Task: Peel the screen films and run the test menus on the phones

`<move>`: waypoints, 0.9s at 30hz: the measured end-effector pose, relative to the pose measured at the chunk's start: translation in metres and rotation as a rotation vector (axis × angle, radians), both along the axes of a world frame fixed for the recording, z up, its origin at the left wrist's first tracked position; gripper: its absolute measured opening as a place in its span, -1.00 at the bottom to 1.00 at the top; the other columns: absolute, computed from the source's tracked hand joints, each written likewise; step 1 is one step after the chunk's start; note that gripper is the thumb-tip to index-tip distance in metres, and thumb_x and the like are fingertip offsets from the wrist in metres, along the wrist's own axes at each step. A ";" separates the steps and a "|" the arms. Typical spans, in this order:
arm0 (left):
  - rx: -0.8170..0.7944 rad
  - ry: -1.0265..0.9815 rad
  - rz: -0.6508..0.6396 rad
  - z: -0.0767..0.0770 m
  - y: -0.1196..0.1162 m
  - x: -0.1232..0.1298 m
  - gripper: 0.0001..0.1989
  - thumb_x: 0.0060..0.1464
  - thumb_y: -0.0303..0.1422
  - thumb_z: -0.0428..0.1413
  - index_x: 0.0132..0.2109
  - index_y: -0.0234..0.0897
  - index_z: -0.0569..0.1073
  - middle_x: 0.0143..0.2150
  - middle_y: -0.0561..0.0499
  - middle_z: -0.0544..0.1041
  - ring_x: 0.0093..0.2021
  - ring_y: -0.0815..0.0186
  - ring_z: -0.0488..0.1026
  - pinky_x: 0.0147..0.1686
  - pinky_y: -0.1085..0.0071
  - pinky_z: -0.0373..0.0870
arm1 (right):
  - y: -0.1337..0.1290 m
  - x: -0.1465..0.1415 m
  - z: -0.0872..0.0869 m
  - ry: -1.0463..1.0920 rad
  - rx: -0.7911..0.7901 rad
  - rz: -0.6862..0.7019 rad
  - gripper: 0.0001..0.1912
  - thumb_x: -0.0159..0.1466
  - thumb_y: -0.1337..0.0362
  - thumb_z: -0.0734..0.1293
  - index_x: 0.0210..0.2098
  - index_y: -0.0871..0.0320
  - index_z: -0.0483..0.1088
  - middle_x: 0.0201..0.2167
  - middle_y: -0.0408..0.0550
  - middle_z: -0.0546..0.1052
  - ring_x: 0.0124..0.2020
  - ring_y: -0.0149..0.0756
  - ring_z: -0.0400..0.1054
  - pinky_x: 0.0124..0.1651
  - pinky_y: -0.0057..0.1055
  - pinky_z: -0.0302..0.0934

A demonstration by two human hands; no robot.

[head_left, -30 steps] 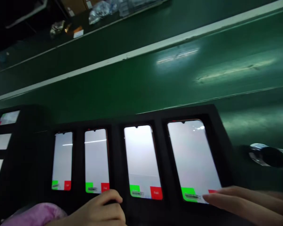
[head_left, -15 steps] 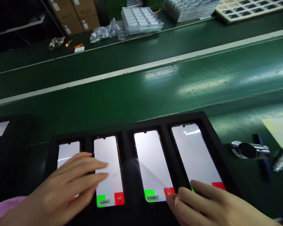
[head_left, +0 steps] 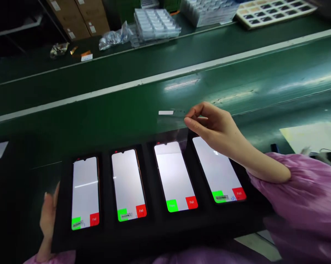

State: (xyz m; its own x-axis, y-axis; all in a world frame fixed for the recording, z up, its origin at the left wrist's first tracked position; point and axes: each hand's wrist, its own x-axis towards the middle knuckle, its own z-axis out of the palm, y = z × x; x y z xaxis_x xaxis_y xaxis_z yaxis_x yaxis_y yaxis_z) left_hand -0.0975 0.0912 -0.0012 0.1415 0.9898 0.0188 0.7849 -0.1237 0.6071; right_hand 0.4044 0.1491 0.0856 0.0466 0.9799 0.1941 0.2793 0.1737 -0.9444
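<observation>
Right fingers [head_left: 195,125] pinching clear film [head_left: 171,124], left hand [head_left: 46,212] at tray edge [head_left: 59,227], grip unclear

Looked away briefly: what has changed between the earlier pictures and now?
The right hand moved from the lower edge of the third phone from the left to beyond its top, fingers lifting a clear film; that phone's barcode label is gone. The left hand moved left, to the black tray's edge. All four phones stay lit in the tray.
</observation>
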 end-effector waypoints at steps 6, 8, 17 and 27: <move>0.094 0.022 0.102 0.044 0.034 0.020 -0.42 0.38 0.08 -0.03 0.42 0.03 0.32 0.45 -0.12 0.38 0.46 -0.13 0.32 0.38 -0.24 0.39 | -0.008 0.011 -0.004 0.009 0.068 -0.016 -0.69 0.34 0.01 0.47 -0.25 0.11 0.41 -0.35 -0.17 0.35 -0.47 -0.47 0.15 -0.42 -0.38 0.03; 0.225 0.170 -0.040 0.067 0.051 0.045 -0.59 0.33 0.03 0.10 0.15 -0.05 0.56 0.42 -0.12 0.38 0.46 -0.14 0.28 0.45 -0.25 0.24 | -0.010 0.012 -0.004 0.005 0.076 -0.016 -0.69 0.33 0.02 0.47 -0.25 0.11 0.41 -0.33 -0.16 0.38 -0.47 -0.48 0.16 -0.42 -0.38 0.03; 0.278 0.533 -0.368 0.094 0.093 0.162 -0.64 0.34 -0.05 0.04 -0.18 -0.17 0.60 0.28 -0.21 0.50 0.40 -0.21 0.28 0.30 -0.35 0.25 | -0.041 0.013 -0.002 -0.028 0.104 -0.004 -0.73 0.34 0.06 0.48 -0.25 0.12 0.45 -0.30 -0.15 0.46 -0.43 -0.46 0.23 -0.35 -0.38 0.17; 0.261 0.328 -0.368 0.080 0.102 0.163 -0.83 0.25 -0.17 0.21 -0.22 -0.08 0.65 0.20 -0.07 0.57 0.44 -0.13 0.27 0.45 -0.45 -0.07 | -0.053 0.006 -0.002 -0.089 0.036 0.073 -0.76 0.37 0.07 0.46 -0.25 0.08 0.44 -0.32 -0.16 0.51 -0.49 -0.45 0.23 -0.48 -0.39 0.13</move>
